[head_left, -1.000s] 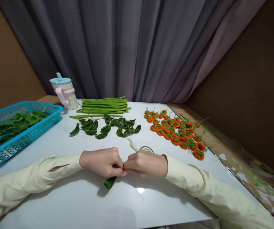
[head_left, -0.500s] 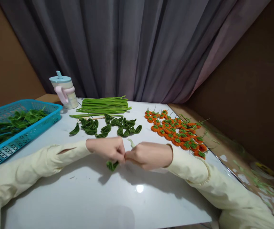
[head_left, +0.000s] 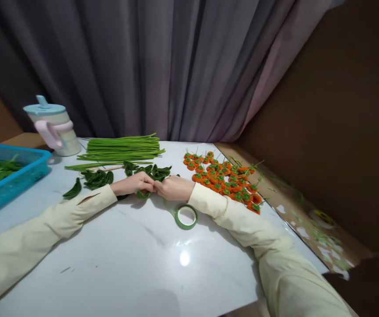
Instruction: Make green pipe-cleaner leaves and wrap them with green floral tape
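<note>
My left hand (head_left: 135,184) is closed in a pinch, with a dark green fuzzy leaf (head_left: 143,194) showing just below its fingers. Fingertip to fingertip with it, my right hand (head_left: 175,188) is also pinched shut. A thin pale green strip runs from a roll of green floral tape (head_left: 178,219) up to the right fingers; what lies between the fingertips is hidden. Behind the hands are more dark green leaves (head_left: 161,171), and others (head_left: 98,178) lie to the left.
Green fuzzy stems (head_left: 121,149) lie bundled at the back of the white table (head_left: 110,264). Orange flower heads with green centres (head_left: 224,178) cover the right side. A blue basket of leaves (head_left: 32,176) and a lidded cup (head_left: 67,141) stand left. Scraps (head_left: 325,251) litter the right edge.
Both hands have moved farther away over the table, towards the leaves, still together. The tape roll now shows below the right hand. The view has swung right, so the surroundings appear shifted left.
</note>
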